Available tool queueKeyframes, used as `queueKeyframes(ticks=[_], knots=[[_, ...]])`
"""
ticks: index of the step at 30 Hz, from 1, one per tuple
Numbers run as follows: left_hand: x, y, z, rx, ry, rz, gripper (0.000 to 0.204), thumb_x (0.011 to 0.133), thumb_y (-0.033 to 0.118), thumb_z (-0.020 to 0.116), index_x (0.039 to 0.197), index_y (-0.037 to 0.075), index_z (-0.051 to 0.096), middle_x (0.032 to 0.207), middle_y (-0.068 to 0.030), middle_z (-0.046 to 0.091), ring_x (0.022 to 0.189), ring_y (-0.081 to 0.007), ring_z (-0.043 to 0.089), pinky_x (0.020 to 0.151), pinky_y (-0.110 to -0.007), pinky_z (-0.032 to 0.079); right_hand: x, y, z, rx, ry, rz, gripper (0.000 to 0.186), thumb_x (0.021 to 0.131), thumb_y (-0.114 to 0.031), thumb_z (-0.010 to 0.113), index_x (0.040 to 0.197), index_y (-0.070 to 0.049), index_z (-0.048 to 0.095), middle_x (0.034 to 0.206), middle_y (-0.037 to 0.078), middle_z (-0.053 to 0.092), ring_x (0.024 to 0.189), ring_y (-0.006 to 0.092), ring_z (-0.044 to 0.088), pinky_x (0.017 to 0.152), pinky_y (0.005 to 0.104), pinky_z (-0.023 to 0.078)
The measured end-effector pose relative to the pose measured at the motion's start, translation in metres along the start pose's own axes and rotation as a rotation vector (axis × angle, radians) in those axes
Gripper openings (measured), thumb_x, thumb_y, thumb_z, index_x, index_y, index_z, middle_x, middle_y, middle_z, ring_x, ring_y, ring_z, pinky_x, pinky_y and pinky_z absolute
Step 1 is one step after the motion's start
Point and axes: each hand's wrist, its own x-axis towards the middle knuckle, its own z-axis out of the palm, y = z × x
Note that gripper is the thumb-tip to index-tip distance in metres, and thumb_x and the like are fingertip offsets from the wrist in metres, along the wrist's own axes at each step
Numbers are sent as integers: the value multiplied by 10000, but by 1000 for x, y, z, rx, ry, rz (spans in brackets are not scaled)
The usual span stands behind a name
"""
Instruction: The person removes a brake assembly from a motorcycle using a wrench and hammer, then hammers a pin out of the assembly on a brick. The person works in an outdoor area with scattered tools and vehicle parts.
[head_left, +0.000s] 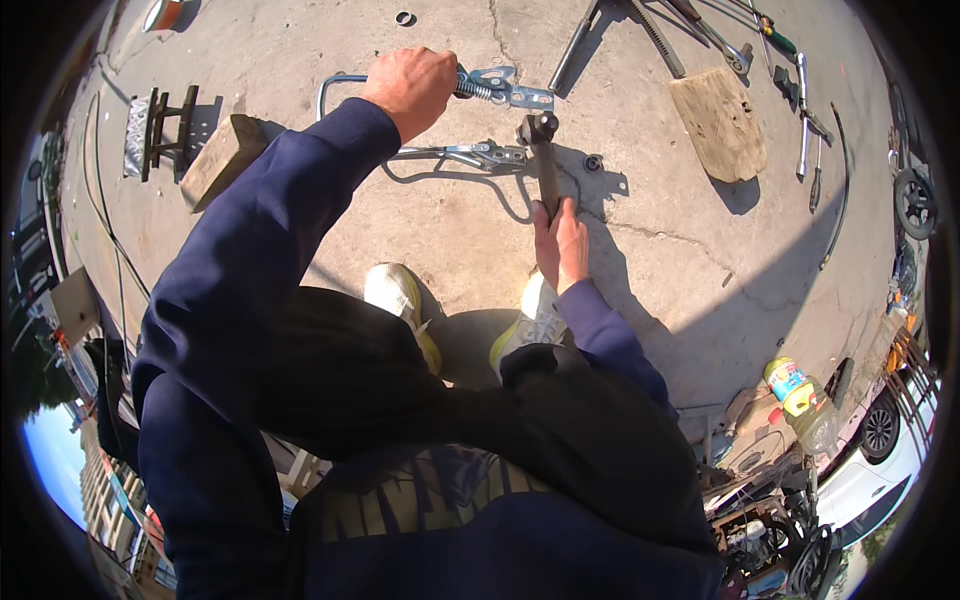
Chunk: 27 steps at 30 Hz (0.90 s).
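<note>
Head view: a bent-rod bracket [492, 84] is clamped in the curled fingers of the left hand [410, 88], its plate [532, 98] projecting rightward, its rod [345, 77] leftward. A hammer [544, 158] is gripped around its handle by the fingers of the right hand [563, 243], its head near the plate.
</note>
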Motion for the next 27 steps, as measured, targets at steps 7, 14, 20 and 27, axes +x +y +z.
queueKeyframes(ticks=[7,14,20,27], knots=[[-6,-15,5,-159,-77,100,188,855,121,585,835,-7,722,785,-223,697,777,-390,712,693,-456,564,6,-8,1,-70,-175,38,364,1002,-362,584,1077,-8,552,840,312,675,836,514,659,730,580,510],[-6,-31,22,-195,-156,-62,215,886,160,617,831,-25,714,772,-241,684,713,-403,684,640,-471,526,9,31,-17,-177,59,-137,329,1006,-332,601,1069,-27,493,802,271,674,779,497,654,657,570,499],[-16,-37,-16,-141,-281,-101,260,891,282,722,922,24,739,785,-197,701,751,-377,696,698,-470,534,33,73,-104,-487,97,-319,653,916,-481,693,1355,-34,511,1398,227,531,1258,363,545,1017,490,456],[-67,-71,-91,-143,-212,-252,238,884,231,751,952,3,741,751,-191,693,633,-306,671,634,-407,526,184,99,-265,-883,209,-142,1183,713,-461,876,1586,-14,214,1507,288,402,1420,432,379,1167,514,325]])
